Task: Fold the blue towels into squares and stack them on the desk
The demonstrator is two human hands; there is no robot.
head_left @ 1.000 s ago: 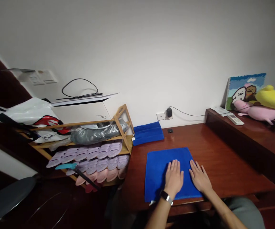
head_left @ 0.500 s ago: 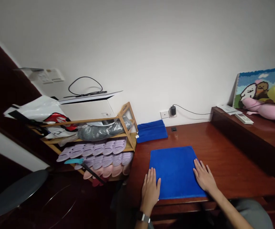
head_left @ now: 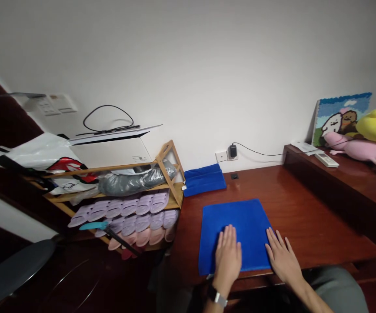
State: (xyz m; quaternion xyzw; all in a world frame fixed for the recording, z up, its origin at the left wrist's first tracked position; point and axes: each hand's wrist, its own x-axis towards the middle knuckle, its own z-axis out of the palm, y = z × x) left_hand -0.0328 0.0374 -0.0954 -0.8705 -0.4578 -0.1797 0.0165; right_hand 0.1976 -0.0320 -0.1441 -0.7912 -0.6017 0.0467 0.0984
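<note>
A blue towel (head_left: 253, 221) lies spread as a flat rectangle on the reddish-brown wooden desk (head_left: 298, 204), close to its front edge. Over the left-centre part of the towel is my left hand (head_left: 228, 254), palm down with fingers stretched forward; a watch band circles that wrist. My right hand (head_left: 282, 256) lies flat at the towel's right edge, fingers spread, partly over the wood. Neither hand grips anything. Against the wall at the back left of the desk sits a folded blue towel (head_left: 204, 179) with a small white tag.
Left of the desk stands a wooden rack (head_left: 170, 174) with rows of lilac and pink slippers (head_left: 129, 224). A charger (head_left: 232, 150) is plugged into the wall. The raised ledge on the right holds a remote control (head_left: 327, 160), plush toys (head_left: 357, 145) and a picture (head_left: 342, 115).
My left hand has moved right, from the towel's left edge onto its surface. My right hand stays at the right edge, slightly lower. The view has shifted slightly.
</note>
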